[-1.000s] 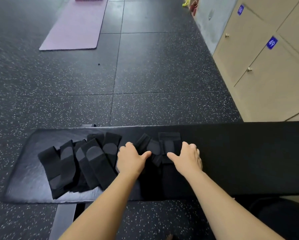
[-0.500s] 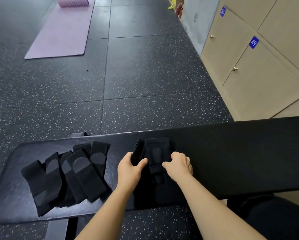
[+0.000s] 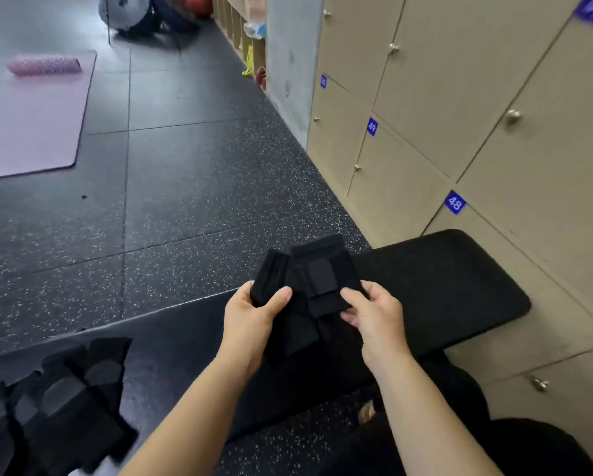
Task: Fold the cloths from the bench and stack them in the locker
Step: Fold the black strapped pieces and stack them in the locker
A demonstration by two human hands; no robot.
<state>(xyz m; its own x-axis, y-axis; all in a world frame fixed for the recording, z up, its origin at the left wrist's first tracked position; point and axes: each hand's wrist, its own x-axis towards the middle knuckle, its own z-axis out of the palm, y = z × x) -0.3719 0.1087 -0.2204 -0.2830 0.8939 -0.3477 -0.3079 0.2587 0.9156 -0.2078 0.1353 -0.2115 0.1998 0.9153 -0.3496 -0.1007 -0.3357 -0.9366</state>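
cloth (image 3: 317, 280), black and folded into a thick bundle, seems held up over the worktop (image 3: 442, 286) between both hands. left hand (image 3: 253, 314) grips its left edge with the thumb on top, and right hand (image 3: 370, 310) pinches the right edge, probably so the folds do not open during carrying. other cloths (image 3: 64, 396) lie spread on the worktop at lower left, apparently not yet folded. lockers (image 3: 408, 187) at right show only closed doors, so i think one hand must become free to open one.
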